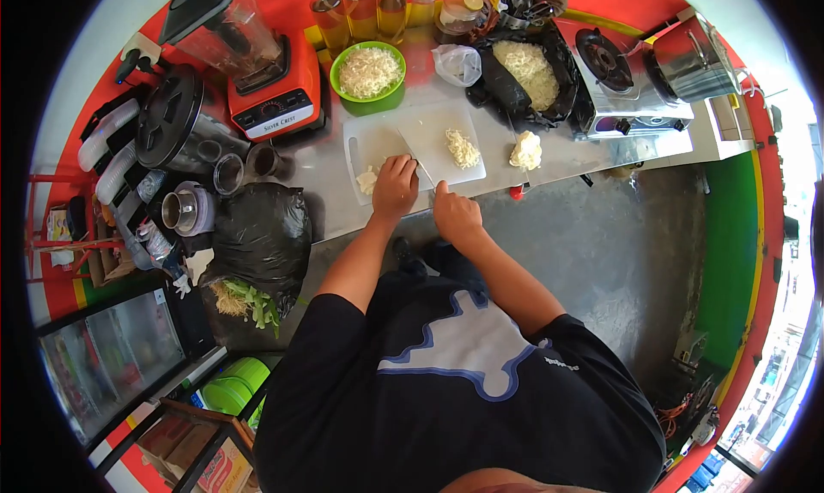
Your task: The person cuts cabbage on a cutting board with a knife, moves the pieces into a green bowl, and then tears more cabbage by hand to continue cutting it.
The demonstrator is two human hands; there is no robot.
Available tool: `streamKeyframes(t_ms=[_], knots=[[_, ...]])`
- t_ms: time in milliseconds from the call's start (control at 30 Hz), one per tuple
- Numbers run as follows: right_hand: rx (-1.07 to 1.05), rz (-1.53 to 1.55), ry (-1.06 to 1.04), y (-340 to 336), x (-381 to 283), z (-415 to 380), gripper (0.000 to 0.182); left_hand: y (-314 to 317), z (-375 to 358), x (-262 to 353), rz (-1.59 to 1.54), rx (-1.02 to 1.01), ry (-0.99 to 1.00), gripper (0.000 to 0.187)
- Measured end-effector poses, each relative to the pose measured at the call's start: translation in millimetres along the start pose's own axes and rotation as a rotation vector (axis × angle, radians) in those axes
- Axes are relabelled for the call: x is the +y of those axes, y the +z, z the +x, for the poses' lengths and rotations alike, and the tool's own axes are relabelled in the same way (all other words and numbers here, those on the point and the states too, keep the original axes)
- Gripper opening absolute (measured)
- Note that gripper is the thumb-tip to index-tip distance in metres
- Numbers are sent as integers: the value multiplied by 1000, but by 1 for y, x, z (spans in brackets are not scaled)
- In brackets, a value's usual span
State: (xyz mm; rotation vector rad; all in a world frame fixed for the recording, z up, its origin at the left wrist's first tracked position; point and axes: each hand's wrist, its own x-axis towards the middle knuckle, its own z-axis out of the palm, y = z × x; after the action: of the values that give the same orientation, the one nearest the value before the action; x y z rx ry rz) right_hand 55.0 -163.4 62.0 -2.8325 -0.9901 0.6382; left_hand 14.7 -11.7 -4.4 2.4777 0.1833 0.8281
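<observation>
The right hand [457, 214] is closed around the handle of a knife [428, 176], whose blade points toward eleven o'clock across the white board [354, 141]. The left hand [395, 188] is bent down on the board just beside the blade; whether it grips a piece cannot be told, since its underside is hidden. That closeness is the main risk: a slipping piece or a straying stroke could bring the edge onto the fingertips.

Pale slices [367, 181] lie at the left hand's nine o'clock, loose enough to be nudged off by the wrist. Toward the board's three o'clock sits a small heap of shreds [463, 149], which a wide sweep of the knife could scatter.

The board lies near the front edge of the metal worktop [330, 223], so a hard push toward six o'clock might tip it. Beyond it, a pale lump [526, 151] rests at three o'clock, a black bag [566, 68] of shreds at two, and a heaped green bowl [371, 107] at eleven, which could spill if knocked.
</observation>
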Motion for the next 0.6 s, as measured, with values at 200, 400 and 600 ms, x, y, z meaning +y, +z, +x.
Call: streamKeyframes(t_ms=[200, 400, 600], knots=[[9, -52, 17, 16, 2, 6, 15, 2, -1, -3, -10, -25, -15, 24], [-2, -3, -40, 11, 7, 20, 26, 2, -1, -4, -3, -25, -6, 25], [4, -102, -47, -2, -7, 7, 18, 1, 0, -5, -22, -66, -14, 23]])
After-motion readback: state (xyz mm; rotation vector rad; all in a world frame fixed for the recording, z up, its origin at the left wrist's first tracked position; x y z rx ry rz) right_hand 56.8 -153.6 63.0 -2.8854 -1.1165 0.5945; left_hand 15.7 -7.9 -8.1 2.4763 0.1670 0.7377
